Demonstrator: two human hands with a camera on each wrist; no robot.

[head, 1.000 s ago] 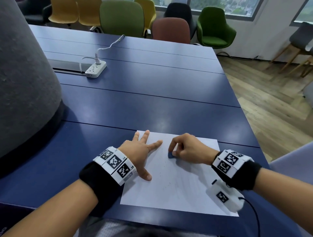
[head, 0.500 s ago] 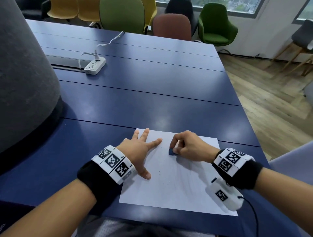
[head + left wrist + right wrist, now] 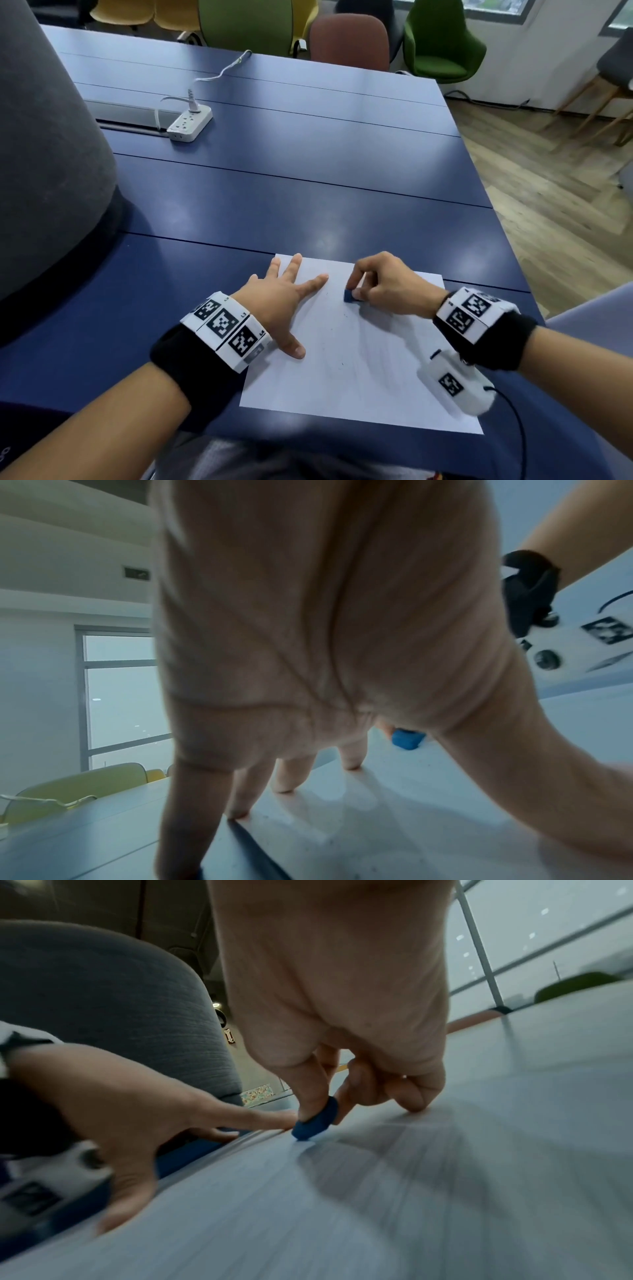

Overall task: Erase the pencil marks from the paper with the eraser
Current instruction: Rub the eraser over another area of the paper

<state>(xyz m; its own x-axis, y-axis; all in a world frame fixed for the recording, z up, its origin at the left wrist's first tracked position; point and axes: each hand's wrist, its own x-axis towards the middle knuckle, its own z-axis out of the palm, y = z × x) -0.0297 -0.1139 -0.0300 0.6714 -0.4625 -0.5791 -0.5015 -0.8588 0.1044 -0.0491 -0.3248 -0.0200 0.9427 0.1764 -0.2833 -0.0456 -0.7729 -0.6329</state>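
Observation:
A white sheet of paper [image 3: 370,370] lies on the blue table near its front edge, with faint grey pencil marks and dark eraser crumbs across its middle. My right hand [image 3: 383,287] pinches a small blue eraser [image 3: 351,296] between thumb and forefinger and presses it on the paper's upper middle; the eraser [image 3: 316,1121] tip touches the sheet. The eraser [image 3: 405,738] also shows past my left palm. My left hand [image 3: 284,301] lies flat with fingers spread on the paper's left edge, holding it down.
A large grey fabric-covered object [image 3: 44,154] stands at the left on the table [image 3: 308,192]. A white power strip [image 3: 190,123] with its cable lies at the far left. Coloured chairs [image 3: 442,44] line the far side. The table's right edge drops to a wooden floor.
My right hand with the eraser has shifted slightly up and right on the paper. The left hand stays planted. The head view has tilted down a little.

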